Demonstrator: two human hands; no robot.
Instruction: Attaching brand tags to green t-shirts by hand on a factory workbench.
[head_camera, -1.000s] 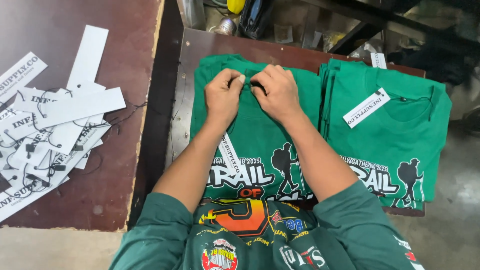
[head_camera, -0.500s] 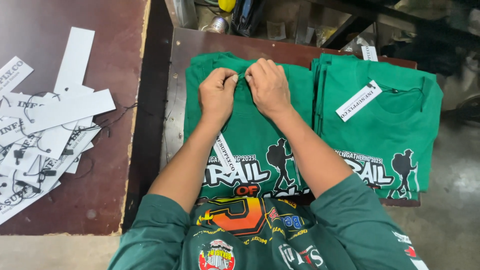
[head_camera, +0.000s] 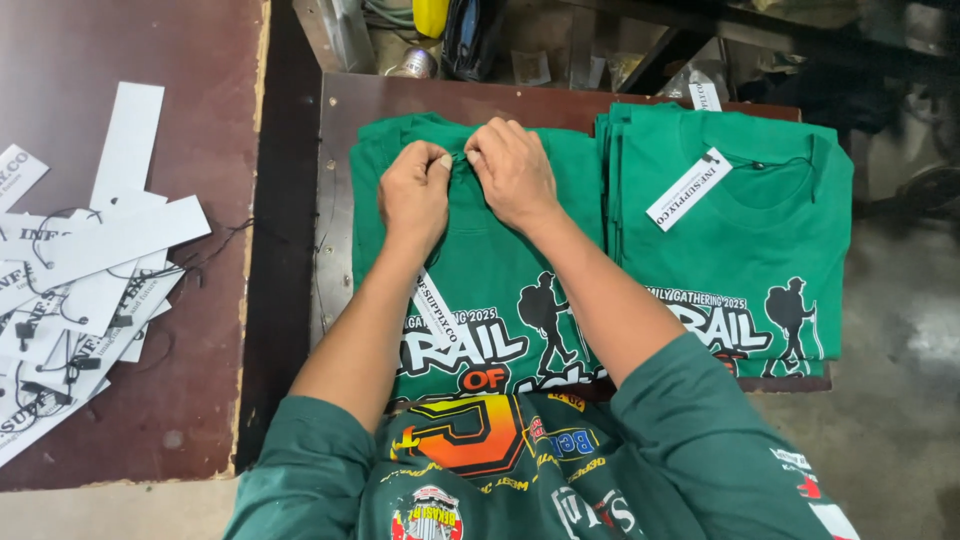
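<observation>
Two hands meet at the collar of one folded green shirt (head_camera: 470, 270), which lies flat on the dark brown tabletop (head_camera: 520, 100) directly under them, neck end away from the person. Left hand (head_camera: 415, 195): fingers curled, thumb and forefinger pinched on the collar fabric. Right hand (head_camera: 512, 172): likewise closed in a pinch on the collar, knuckles up, fingertips touching those of the left. One white paper tag (head_camera: 435, 308) lies on the shirt's chest beneath the left wrist, partly hidden by the forearm; whether its string already runs to the collar cannot be told. Compared with the pictures of a second and half a second ago, hands and shirt hold the same pose; the change is mostly a small shift of the camera, so the work at the collar looks ongoing rather than finished. Right of the right hand, just beside the first shirt: one stack of folded green shirts (head_camera: 740, 260) with the same printed front, the top one carrying a white tag (head_camera: 688, 188) at its neckline. Well to the left of the left hand, across a dark gap: a heap of loose white tags with black strings (head_camera: 80, 290) on a reddish-brown board (head_camera: 180, 60). Beyond the hands, past the table's far edge: assorted clutter, indistinct.
</observation>
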